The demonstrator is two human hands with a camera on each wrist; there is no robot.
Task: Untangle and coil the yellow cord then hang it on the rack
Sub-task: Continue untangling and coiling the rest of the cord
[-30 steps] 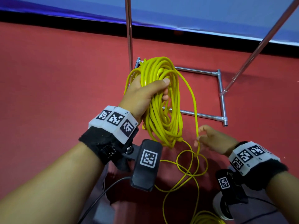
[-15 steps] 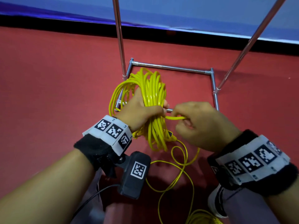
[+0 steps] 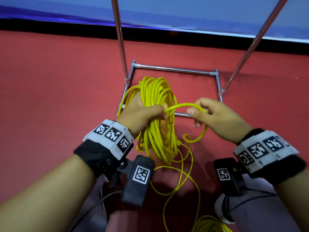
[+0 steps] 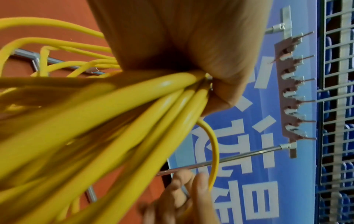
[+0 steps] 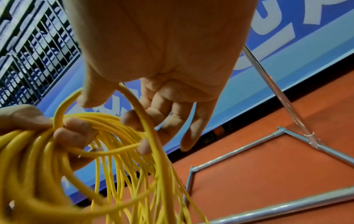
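The left hand (image 3: 140, 113) has its grip closed around a thick coil of yellow cord (image 3: 157, 124), held above the red floor (image 3: 58, 84) in front of the metal rack (image 3: 173, 69) base. The right hand (image 3: 215, 118), at three o'clock of the coil, pinches a single strand between thumb and fingers; that strand arches across to the left thumb. Loose cord trails down toward six o'clock and gathers on the floor. Two rack poles rise at twelve and two o'clock.
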